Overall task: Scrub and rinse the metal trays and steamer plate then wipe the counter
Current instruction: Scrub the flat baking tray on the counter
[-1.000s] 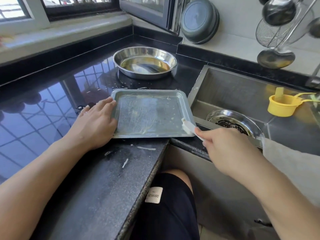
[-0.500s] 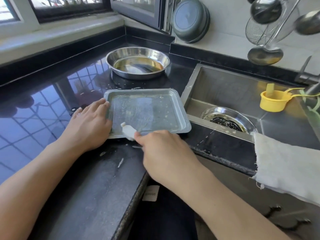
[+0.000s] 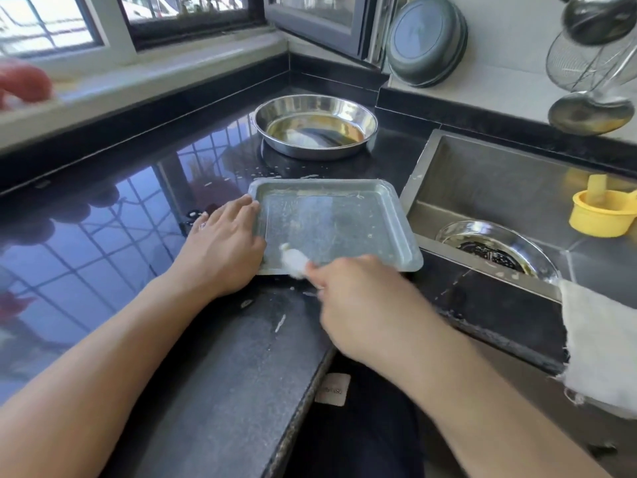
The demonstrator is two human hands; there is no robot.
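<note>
Scraping residue, my right grip [image 3: 358,301], pinching the white scraper [image 3: 293,262], has swept from the square tray's [image 3: 331,219] four o'clock edge to seven o'clock, while my left grip [image 3: 224,243], spread flat, steadies it on the desk [image 3: 213,374]; rinsing remains.

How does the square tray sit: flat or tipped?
Flat: the square tray lies open side up on the counter, steadied by the left hand.

Bright daylight pours in from the window [image 3: 103,25], mirrored on the glossy counter [image 3: 103,236]. Right hand [image 3: 365,305] is motion-blurred, edges bend fisheye-style.
</note>
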